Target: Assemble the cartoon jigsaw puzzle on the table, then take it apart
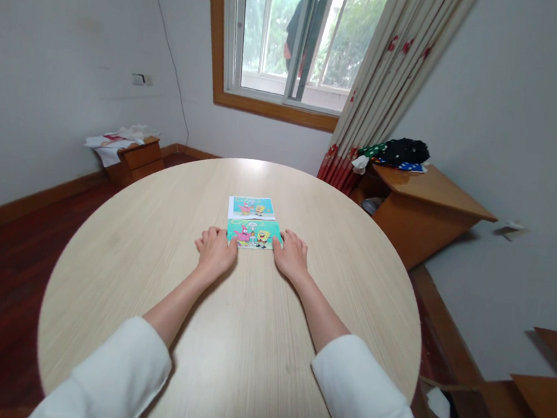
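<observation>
On the round table lies a turquoise cartoon picture card [251, 235] with pink and yellow figures. My left hand [217, 250] grips its left edge, thumb on the near left corner and fingers curled outside. At the right edge my right hand [293, 253] holds it the same way, its thumb on the near right corner. Directly beyond it, a smaller print of a like picture on a white-edged sheet [252, 207] lies flat, touching or slightly under the card's far edge; which one I cannot tell. Whether the card is one piece or several is too small to make out.
The pale round table [243, 339] spans the middle. Dark and patterned cloths [405, 153] lie on a wooden desk [436, 190] at right. A small wooden cabinet [141, 156] with white cloth stands at left. Behind are a window [298, 37] and a curtain [396, 55].
</observation>
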The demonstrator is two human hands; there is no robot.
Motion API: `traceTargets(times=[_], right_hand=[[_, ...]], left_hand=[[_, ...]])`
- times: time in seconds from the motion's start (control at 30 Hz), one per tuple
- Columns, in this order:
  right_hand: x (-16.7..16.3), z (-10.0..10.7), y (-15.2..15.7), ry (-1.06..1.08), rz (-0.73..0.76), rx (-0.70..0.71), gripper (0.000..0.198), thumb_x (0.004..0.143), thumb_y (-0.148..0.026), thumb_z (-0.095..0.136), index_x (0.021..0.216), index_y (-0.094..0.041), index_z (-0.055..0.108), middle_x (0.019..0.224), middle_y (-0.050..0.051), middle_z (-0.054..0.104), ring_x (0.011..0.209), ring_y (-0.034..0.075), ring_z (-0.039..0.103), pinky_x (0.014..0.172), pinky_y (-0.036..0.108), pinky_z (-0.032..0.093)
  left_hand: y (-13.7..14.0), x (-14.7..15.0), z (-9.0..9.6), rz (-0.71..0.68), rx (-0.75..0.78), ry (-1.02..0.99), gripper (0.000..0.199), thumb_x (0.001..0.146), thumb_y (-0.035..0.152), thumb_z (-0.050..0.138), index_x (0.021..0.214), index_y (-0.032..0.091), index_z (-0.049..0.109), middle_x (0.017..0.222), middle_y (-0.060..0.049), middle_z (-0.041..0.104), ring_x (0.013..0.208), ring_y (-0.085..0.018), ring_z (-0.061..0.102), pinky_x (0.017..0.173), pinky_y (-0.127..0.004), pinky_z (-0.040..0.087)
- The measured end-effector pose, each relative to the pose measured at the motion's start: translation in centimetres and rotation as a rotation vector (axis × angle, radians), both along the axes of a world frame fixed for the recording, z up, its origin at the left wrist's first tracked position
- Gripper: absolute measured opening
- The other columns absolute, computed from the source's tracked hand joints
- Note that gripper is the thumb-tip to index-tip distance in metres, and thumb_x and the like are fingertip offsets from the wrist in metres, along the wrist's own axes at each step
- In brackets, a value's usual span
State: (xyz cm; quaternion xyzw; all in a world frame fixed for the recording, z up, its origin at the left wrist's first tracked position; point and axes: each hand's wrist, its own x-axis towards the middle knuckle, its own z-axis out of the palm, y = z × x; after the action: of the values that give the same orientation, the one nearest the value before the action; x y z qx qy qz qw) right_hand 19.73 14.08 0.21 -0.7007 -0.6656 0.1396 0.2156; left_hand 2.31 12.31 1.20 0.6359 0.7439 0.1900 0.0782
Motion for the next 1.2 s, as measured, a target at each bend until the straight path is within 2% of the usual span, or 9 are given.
traceTargets(times=[0.47, 0.83, 1.2], right_hand=[[0.36, -0.53, 0.05, 0.038, 0.013, 0.036, 0.047, 0.094, -0.038, 0.031, 0.129, -0.012, 0.050, 0.142, 0.013, 0.044, 0.133, 0.022, 0.035, 0.110, 0.037, 0.018], [0.30, -0.15, -0.14, -0.026, 0.030, 0.014, 0.047, 0.094, -0.037, 0.034, 0.129, -0.012, 0.051, 0.143, 0.014, 0.043, 0.133, 0.022, 0.035, 0.110, 0.037, 0.019], [0.90, -0.87, 0.32, 0.084, 0.068, 0.085, 0.039, 0.095, -0.034, 0.032, 0.122, -0.016, 0.055, 0.129, 0.010, 0.057, 0.121, 0.019, 0.047, 0.103, 0.033, 0.025]], left_hand=[[-0.12, -0.34, -0.20, -0.018, 0.037, -0.041, 0.040, 0.088, 0.032, 0.033, 0.113, 0.017, 0.060, 0.119, -0.015, 0.055, 0.111, -0.029, 0.047, 0.092, -0.044, 0.035], [-0.19, -0.52, -0.19, -0.030, 0.018, 0.037, 0.038, 0.087, 0.031, 0.035, 0.105, 0.016, 0.064, 0.119, -0.016, 0.054, 0.111, -0.030, 0.046, 0.091, -0.045, 0.035], [-0.13, -1.04, -0.89, -0.063, 0.036, 0.023, 0.034, 0.086, 0.027, 0.036, 0.101, 0.018, 0.065, 0.116, -0.014, 0.056, 0.109, -0.029, 0.047, 0.089, -0.042, 0.036]])
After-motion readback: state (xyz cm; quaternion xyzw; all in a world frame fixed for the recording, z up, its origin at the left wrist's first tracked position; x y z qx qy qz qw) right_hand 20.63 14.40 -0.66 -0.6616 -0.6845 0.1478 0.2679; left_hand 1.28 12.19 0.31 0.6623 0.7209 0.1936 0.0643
